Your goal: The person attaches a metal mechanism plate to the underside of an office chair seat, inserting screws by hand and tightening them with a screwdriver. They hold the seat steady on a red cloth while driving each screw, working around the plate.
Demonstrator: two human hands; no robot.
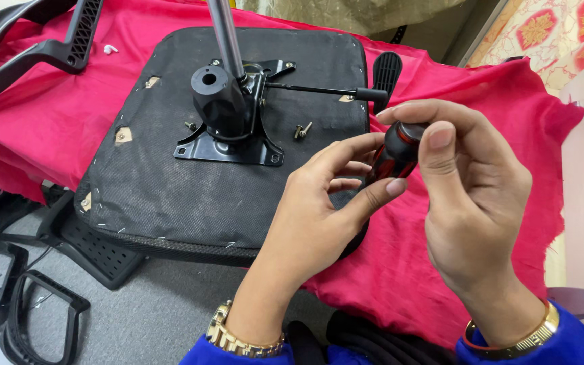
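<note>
Both hands grip a screwdriver over an upturned chair seat.

At lower centre, the left hand (319, 203) and right hand (471, 189) each pinch the black-and-red screwdriver handle (395, 152) above the seat's right edge. Bare floor (163, 304) lies open at lower left. Beyond, the seat (163, 182) rests on a red cloth (42, 115), black bracket (231, 115) at centre, two loose bolts (302, 130) beside it. An armrest (28, 47) lies upper left.

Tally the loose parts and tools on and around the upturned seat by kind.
Screwdriver, held in both hands: 1
Loose screws on the seat base: 2
Black plastic armrests on the red cloth: 1
Black frames on the floor: 2
Total: 6
</note>
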